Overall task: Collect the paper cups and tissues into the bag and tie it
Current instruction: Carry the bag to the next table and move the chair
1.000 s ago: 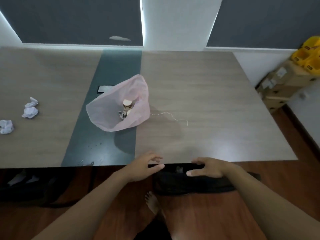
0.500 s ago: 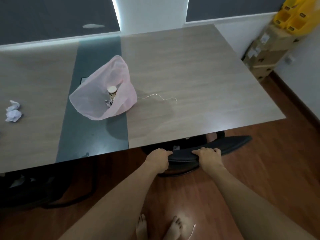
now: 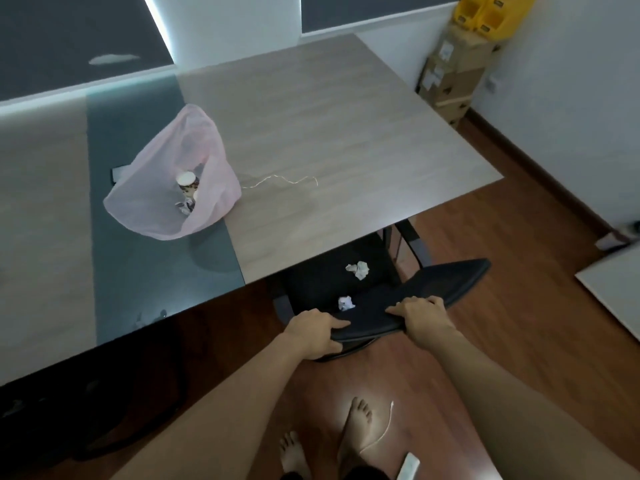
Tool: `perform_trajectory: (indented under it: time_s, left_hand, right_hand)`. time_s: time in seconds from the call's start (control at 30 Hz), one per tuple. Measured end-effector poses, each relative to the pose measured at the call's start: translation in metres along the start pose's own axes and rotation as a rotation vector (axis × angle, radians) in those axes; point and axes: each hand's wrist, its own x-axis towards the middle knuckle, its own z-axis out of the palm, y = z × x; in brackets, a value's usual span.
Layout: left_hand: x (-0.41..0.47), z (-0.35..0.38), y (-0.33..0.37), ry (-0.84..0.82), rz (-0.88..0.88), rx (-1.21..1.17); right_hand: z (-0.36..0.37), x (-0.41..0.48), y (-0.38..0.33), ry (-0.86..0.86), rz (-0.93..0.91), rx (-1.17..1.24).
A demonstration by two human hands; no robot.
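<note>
Left hand (image 3: 313, 332) and right hand (image 3: 420, 318) grip the chair backrest (image 3: 450, 282). Beyond them, the table (image 3: 329, 168) hides part of the seat (image 3: 318, 282) holding two tissues (image 3: 358, 270).

A wood-grain surface (image 3: 346, 133) with a dark grey strip (image 3: 138, 244) down its middle fills the left of the view. Behind it run dark panels (image 3: 69, 29), possibly shaded windows, parted by a white pillar (image 3: 225, 22) with a bright line of light (image 3: 157, 22) along its edge. The floor (image 3: 519, 341) is glossy reddish-brown wood. A black chair (image 3: 457, 275) stands partly under the surface's near edge. In the right corner, cardboard boxes (image 3: 450, 81) are stacked against the white wall (image 3: 571, 116), with yellow bins (image 3: 485, 12) on top.
</note>
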Motion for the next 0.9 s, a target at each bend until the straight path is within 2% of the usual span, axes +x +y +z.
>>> perform_trajectory:
  time_s: [0.27, 0.53, 0.63, 0.73, 0.8, 0.9]
  left_hand:
    - [-0.044, 0.051, 0.000, -0.093, 0.104, -0.091]
    - [-0.077, 0.084, 0.012, -0.129, 0.239, -0.116]
    - [-0.080, 0.086, 0.013, -0.232, 0.287, -0.137]
    - [-0.077, 0.069, 0.001, -0.360, 0.279, -0.310]
    - [-0.073, 0.052, -0.014, -0.280, 0.272, -0.347]
    - [-0.067, 0.018, -0.043, -0.090, 0.228, -0.452]
  right_hand:
    - [0.043, -0.094, -0.014, -0.104, 0.102, 0.055]
    - [0.055, -0.162, -0.020, -0.221, 0.144, 0.069]
    - [0.047, -0.164, -0.021, -0.395, 0.150, 0.016]
    - [0.016, -0.150, -0.026, -0.619, 0.140, 0.006]
    - [-0.009, -0.137, -0.029, -0.673, 0.102, 0.040]
    - [-0.038, -0.112, -0.027, -0.610, 0.106, 0.265]
